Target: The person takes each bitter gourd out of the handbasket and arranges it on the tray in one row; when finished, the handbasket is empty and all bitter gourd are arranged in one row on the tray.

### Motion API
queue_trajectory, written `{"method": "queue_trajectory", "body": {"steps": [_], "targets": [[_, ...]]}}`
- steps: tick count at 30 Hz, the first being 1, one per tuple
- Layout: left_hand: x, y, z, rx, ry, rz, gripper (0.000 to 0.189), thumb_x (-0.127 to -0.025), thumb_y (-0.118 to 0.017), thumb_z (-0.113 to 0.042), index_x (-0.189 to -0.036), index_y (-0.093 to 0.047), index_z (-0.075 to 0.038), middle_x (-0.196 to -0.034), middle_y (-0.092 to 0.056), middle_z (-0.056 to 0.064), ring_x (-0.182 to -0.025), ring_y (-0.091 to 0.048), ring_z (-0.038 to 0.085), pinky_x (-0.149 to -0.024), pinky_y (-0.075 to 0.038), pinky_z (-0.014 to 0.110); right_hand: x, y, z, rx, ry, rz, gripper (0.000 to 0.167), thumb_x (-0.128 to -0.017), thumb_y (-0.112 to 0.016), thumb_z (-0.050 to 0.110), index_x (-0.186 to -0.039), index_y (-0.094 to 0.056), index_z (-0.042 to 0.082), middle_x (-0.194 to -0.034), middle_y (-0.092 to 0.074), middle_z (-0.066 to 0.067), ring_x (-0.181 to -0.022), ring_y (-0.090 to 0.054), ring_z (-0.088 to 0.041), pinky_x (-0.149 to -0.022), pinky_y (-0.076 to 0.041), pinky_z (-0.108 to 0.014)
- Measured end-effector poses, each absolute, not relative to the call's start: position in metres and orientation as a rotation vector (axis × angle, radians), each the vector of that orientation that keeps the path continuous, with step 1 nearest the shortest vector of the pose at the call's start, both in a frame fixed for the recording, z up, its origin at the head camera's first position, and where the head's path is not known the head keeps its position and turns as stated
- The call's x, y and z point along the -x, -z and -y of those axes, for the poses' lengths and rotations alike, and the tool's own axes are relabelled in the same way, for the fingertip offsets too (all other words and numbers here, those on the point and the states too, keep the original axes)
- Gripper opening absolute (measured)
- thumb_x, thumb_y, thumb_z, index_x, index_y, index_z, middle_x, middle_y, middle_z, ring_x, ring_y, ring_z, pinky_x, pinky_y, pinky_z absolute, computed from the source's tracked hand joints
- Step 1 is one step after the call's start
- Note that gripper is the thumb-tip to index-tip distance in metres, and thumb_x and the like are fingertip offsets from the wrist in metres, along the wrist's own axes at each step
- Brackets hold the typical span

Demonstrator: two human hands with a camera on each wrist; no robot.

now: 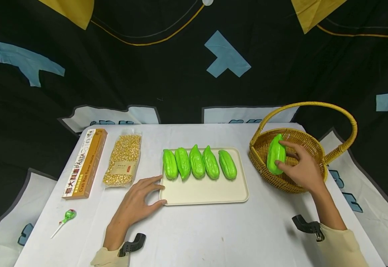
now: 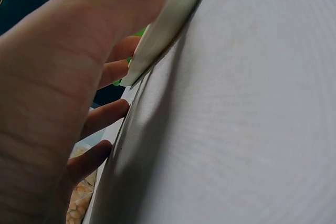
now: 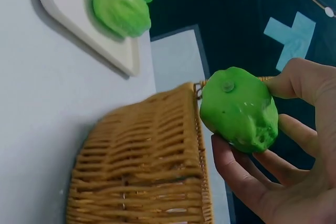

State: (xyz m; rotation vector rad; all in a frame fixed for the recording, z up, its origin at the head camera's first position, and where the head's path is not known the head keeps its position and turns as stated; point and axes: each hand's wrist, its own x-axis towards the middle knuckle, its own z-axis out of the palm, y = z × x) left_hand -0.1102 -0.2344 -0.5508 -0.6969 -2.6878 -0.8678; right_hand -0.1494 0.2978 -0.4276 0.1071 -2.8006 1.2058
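Note:
In the head view, my right hand (image 1: 302,165) holds a bright green, ridged bitter melon (image 1: 276,154) between thumb and fingers. The melon is over the mouth of a woven wicker basket (image 1: 270,177) with a tall arched handle. The right wrist view shows the melon (image 3: 239,109) end-on, above the basket rim. At the left, my left hand (image 1: 136,203) touches the near-left edge of a cream tray (image 1: 207,193) with thumb and fingertips, its fingers loosely extended. Several similar green bitter melons (image 1: 197,163) lie side by side along the tray's far half.
Left of the tray are a bag of corn kernels (image 1: 124,159) and a long pasta box (image 1: 85,163). A green-wrapped lollipop (image 1: 68,216) lies near the table's left edge. A dark patterned curtain (image 1: 180,81) hangs behind the white table (image 1: 214,237).

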Motion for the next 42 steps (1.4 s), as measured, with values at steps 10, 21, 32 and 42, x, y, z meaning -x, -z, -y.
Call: {"method": "queue_trajectory", "body": {"steps": [10, 21, 32, 42], "targets": [[0.11, 0.55, 0.234, 0.696, 0.866, 2.689, 0.045, -0.083, -0.094, -0.039, -0.12, -0.08, -0.019, -0.154, -0.063, 0.002, -0.139, -0.059, 0.032, -0.116, -0.047, 0.055, 0.138, 0.432, -0.285, -0.173, -1.365, 2.703, 0.071, -0.093, -0.081, 0.006, -0.157, -0.053, 0.008, -0.152, -0.046, -0.028, -0.134, -0.054, -0.059, -0.078, -0.055, -0.007], [0.109, 0.551, 0.235, 0.684, 0.868, 2.7, 0.046, -0.082, -0.094, -0.041, -0.121, -0.08, -0.02, -0.154, -0.063, 0.002, -0.138, -0.06, 0.031, -0.115, -0.048, 0.055, 0.133, 0.442, -0.265, -0.321, -1.195, 2.669, 0.069, -0.087, -0.085, 0.003, -0.15, -0.06, 0.009, -0.151, -0.053, -0.022, -0.123, -0.063, -0.05, -0.081, -0.056, -0.01], [0.109, 0.551, 0.235, 0.682, 0.87, 2.685, 0.045, -0.082, -0.094, -0.041, -0.12, -0.08, -0.02, -0.153, -0.064, 0.001, -0.138, -0.06, 0.03, -0.114, -0.048, 0.054, 0.131, 0.444, -0.244, -0.417, -1.013, 2.669, 0.069, -0.083, -0.087, 0.003, -0.147, -0.064, 0.012, -0.154, -0.055, -0.016, -0.122, -0.065, -0.039, -0.088, -0.062, -0.031], [0.109, 0.551, 0.234, 0.688, 0.871, 2.681, 0.046, -0.082, -0.094, -0.042, -0.12, -0.08, -0.02, -0.153, -0.063, 0.001, -0.138, -0.06, 0.03, -0.114, -0.048, 0.053, 0.137, 0.455, -0.233, -0.447, -1.023, 2.668, 0.068, -0.082, -0.085, 0.0, -0.146, -0.063, 0.007, -0.154, -0.054, -0.021, -0.131, -0.06, -0.045, -0.095, -0.06, -0.061]]}}
